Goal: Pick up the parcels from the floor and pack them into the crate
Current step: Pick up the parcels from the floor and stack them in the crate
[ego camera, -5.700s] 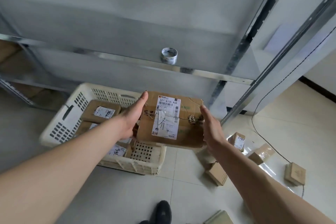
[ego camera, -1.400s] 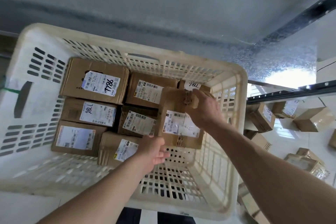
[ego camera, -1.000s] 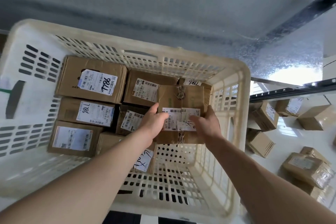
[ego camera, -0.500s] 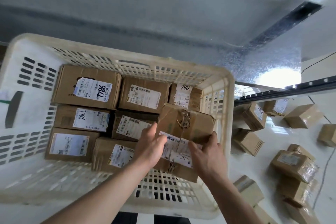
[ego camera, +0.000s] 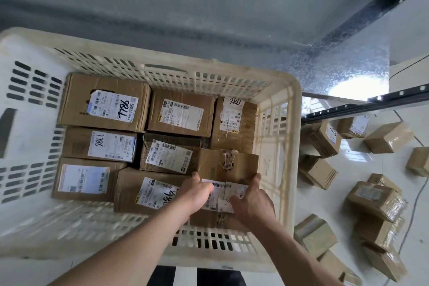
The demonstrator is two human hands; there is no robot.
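A cream plastic crate [ego camera: 282, 104] on the floor holds several brown cardboard parcels with white labels. One brown parcel [ego camera: 228, 165] with a string knot on top lies flat in the crate's near right corner. My left hand [ego camera: 197, 193] holds its left edge, thumb on the white label. My right hand [ego camera: 253, 202] holds its right edge, thumb also on the label. The hands hide the near half of this parcel. Several more parcels [ego camera: 376, 199] lie on the white floor to the right of the crate.
A grey metal shelf [ego camera: 209, 7] hangs over the crate's far side, with a dark upright post [ego camera: 362, 4] and a rail [ego camera: 371, 103] at the right. A thin cable [ego camera: 415, 206] runs over the floor among the loose parcels. My dark shoes [ego camera: 197, 276] stand against the crate's near wall.
The parcel has gone from tilted above the others down to lying flat in the near right corner. Both hands have come lower and closer with it.
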